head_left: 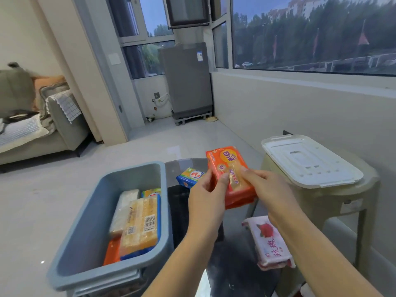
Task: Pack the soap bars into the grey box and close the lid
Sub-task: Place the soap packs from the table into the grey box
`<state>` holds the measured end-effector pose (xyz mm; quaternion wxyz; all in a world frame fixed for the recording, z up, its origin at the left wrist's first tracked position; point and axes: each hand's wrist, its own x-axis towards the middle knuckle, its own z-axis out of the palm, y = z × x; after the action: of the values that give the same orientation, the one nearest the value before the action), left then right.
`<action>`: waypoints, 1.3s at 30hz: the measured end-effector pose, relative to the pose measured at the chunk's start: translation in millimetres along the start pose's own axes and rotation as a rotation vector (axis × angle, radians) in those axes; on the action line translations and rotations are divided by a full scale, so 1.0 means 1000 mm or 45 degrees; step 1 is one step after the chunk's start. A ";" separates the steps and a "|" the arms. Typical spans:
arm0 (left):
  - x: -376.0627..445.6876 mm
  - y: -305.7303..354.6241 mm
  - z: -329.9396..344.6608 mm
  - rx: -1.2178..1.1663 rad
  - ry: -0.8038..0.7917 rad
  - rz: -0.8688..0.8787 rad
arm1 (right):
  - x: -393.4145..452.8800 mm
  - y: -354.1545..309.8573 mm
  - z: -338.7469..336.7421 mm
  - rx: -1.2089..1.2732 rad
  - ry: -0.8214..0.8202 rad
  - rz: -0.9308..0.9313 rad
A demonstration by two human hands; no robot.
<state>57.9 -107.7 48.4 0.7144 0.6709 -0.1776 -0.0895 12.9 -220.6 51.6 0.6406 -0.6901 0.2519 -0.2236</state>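
Observation:
An orange-wrapped soap pack [227, 166] is held up over the dark table by both hands. My left hand [206, 196] grips its left edge and my right hand [265, 189] grips its right side. The open grey box [90, 211] stands to the left on the table and holds several soap bars, among them a yellow bar in clear wrap [140, 224] and a white one [125, 209]. A blue and yellow soap pack [189, 177] lies on the table behind my left hand. A pink and white rose-print soap pack [271, 243] lies at the right. The white lid [310, 159] rests on a stool.
The beige plastic stool [334, 202] stands right of the dark glass table [184, 211]. A grey sofa [53, 129] is at the far left and a grey appliance [186, 82] stands at the back by the windows. Pale tiled floor surrounds the table.

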 end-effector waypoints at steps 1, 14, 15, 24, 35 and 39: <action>-0.004 0.007 -0.012 -0.012 0.013 0.024 | -0.006 -0.005 0.008 0.012 -0.025 -0.016; -0.039 0.063 -0.162 0.038 0.173 0.059 | -0.057 -0.056 0.126 0.166 -0.510 -0.163; -0.039 0.063 -0.171 0.051 0.194 0.021 | -0.059 -0.056 0.134 0.141 -0.546 -0.163; -0.043 0.058 -0.241 0.382 0.090 -0.271 | -0.062 -0.052 0.180 -0.082 -0.865 0.134; -0.021 0.067 -0.258 0.955 -0.189 -0.544 | -0.042 -0.068 0.201 -0.755 -1.119 0.214; -0.016 0.064 -0.257 1.098 -0.208 -0.543 | -0.037 -0.068 0.207 -0.875 -1.171 0.171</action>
<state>132.0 142.1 100.0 0.3210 0.9179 -0.1126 -0.2044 118.8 -34.1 103.7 0.4360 -0.8673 0.0489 0.2352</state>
